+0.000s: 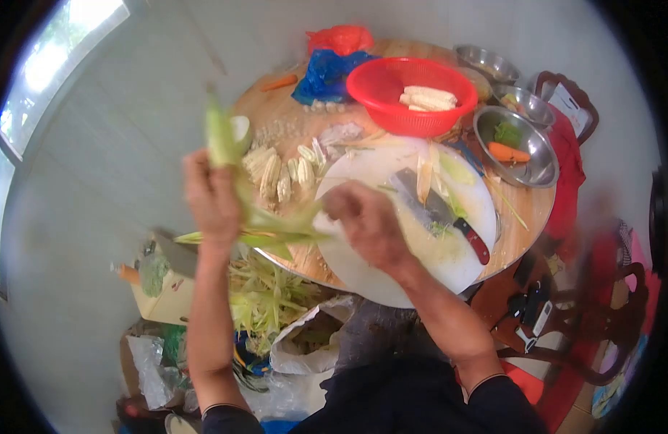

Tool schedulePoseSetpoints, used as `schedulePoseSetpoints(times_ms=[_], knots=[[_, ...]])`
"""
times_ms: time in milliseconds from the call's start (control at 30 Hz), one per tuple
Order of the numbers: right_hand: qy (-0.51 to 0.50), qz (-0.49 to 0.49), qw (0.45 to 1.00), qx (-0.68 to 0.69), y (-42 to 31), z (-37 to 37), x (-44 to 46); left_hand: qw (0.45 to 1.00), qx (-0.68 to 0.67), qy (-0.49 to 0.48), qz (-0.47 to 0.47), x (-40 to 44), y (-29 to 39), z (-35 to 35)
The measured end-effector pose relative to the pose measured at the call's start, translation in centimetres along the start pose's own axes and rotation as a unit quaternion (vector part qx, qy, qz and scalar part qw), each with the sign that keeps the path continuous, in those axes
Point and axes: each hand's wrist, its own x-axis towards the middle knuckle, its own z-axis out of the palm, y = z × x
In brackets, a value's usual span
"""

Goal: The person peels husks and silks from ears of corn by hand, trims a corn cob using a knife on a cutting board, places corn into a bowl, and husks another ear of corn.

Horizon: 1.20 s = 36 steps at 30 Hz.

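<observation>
My left hand (212,197) is wrapped round an ear of corn (219,134), held upright with its green husk on, slightly blurred. Husk leaves (283,226) peel away from it toward the right. My right hand (370,223) is closed on the far end of those leaves, above a round white cutting board (442,264). On the board lies a cleaver (434,199) with a red-brown handle, among husk scraps. Several pale corn cobs (272,173) rest on the wooden table left of the board.
A red plastic basket (412,119) with cobs stands at the back. Metal bowls (538,170) sit at the right, one holding carrot. A blue bag (326,79) lies behind. Below the table edge are a husk pile (269,296), an open sack (305,347) and a carton (160,293).
</observation>
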Motion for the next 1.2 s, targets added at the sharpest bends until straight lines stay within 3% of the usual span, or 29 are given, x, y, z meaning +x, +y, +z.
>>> schedulePoseSetpoints(times_ms=[33, 100, 133, 167, 200, 433, 500, 600, 733, 800, 900, 933, 967, 1000, 1033, 1100, 1167, 1200], knots=[[0.049, -0.005, 0.996, 0.069, -0.7, -1.3, 0.3, 1.000, -0.021, -0.021, 0.000, -0.9, 0.2, 2.1], [0.069, -0.003, 0.995, 0.077, -1.2, -3.2, 1.1, 0.993, -0.094, -0.070, -0.008, -1.9, 2.4, 5.8], [0.097, -0.051, 0.992, 0.064, -1.2, -3.7, 1.4, 0.984, -0.145, -0.100, -0.017, -2.4, 3.9, 7.4], [0.123, -0.097, 0.986, 0.051, -1.0, -4.4, 1.6, 0.948, -0.240, -0.159, -0.136, -2.9, 4.9, 9.2], [0.097, -0.051, 0.987, 0.116, -0.9, -5.2, 1.7, 0.930, -0.307, -0.184, -0.086, -3.3, 5.5, 10.5], [0.197, -0.103, 0.975, 0.020, -1.0, -9.5, 1.5, 0.924, -0.338, -0.177, -0.015, -4.1, 8.5, 17.6], [0.236, -0.144, 0.956, -0.101, -0.6, -10.3, 1.1, 0.918, -0.350, -0.185, -0.023, -4.8, 8.4, 19.2], [0.270, -0.150, 0.949, -0.063, 0.1, -10.4, 1.0, 0.888, -0.422, -0.185, -0.006, -5.5, 8.7, 20.3], [0.279, -0.096, 0.955, -0.036, 1.7, -10.5, 0.7, 0.875, -0.403, -0.252, -0.089, -5.7, 9.3, 19.9], [0.294, -0.062, 0.954, 0.025, 2.4, -10.2, 0.9, 0.866, -0.399, -0.272, -0.133, -5.4, 9.7, 19.4], [0.291, 0.007, 0.949, 0.122, 4.0, -9.8, 0.9, 0.899, -0.301, -0.278, -0.154, -5.2, 10.0, 18.9], [0.290, 0.007, 0.949, 0.122, 4.6, -9.7, 1.1, 0.901, -0.338, -0.220, -0.159, -5.3, 9.8, 19.0], [0.334, 0.021, 0.908, 0.253, 4.8, -9.6, 1.3, 0.899, -0.372, -0.161, -0.164, -5.4, 9.4, 19.2], [0.370, 0.036, 0.847, 0.379, 5.1, -9.5, 1.5, 0.869, -0.429, -0.157, -0.189, -5.4, 8.0, 19.4], [0.368, 0.038, 0.848, 0.380, 5.3, -9.1, 1.5, 0.870, -0.427, -0.155, -0.190, -5.6, 7.3, 19.7], [0.327, -0.049, 0.842, 0.427, 4.6, -8.4, 1.7, 0.769, -0.578, -0.101, -0.253, -6.1, 6.4, 20.2], [0.333, -0.042, 0.821, 0.462, 3.5, -7.2, 1.9, 0.759, -0.592, -0.100, -0.251, -6.9, 6.3, 20.9], [0.338, -0.036, 0.799, 0.496, 3.2, -6.9, 2.0, 0.729, -0.614, -0.098, -0.286, -7.3, 6.7, 21.1]])
